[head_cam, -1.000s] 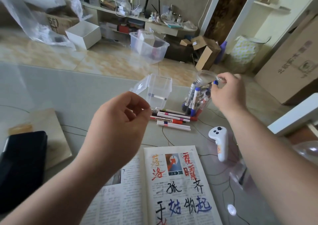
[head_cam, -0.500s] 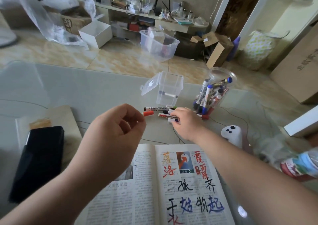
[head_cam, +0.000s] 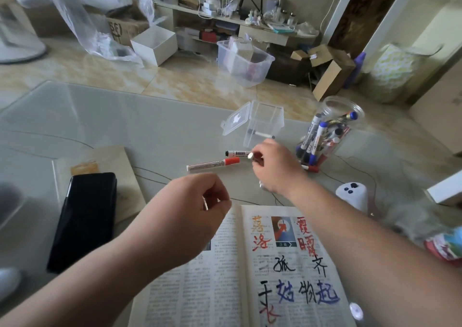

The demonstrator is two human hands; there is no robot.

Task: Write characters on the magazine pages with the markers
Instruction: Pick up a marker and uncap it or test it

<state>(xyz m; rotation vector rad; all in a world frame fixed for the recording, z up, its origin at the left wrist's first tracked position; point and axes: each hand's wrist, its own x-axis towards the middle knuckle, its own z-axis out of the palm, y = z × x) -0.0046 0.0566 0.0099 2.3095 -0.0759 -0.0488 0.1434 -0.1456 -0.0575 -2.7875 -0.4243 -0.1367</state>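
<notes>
**Swapping colours: fresh marker coming off the table**

Right hand (head_cam: 277,169) has its fingertips pinched round a held marker (head_cam: 251,155), the white butt end poking out to the left, lifted just above the loose markers on the glass table (head_cam: 125,126). The left hand (head_cam: 190,211) hovers over the magazine (head_cam: 200,289) with its fingers curled in; I honestly can't tell if there's something tiny in there or nothing.

A second ago that right hand was up at the mouth of the plastic jar (head_cam: 345,109), then it dropped onto the pile, and now it's got one. The orange-capped marker (head_cam: 213,164) got nudged out to the left and lies on its own, with a black-capped marker (head_cam: 236,153) just behind it. My read: the last colour went away and the next character is about to be written.

The right page already has big handwritten characters: 洛 in red, 孤 and 齐 in black, 姑 and 起 in blue. A jar pen's label looks like "WHITEBOARD MARKER". The black-capped one has a barcode.
</notes>
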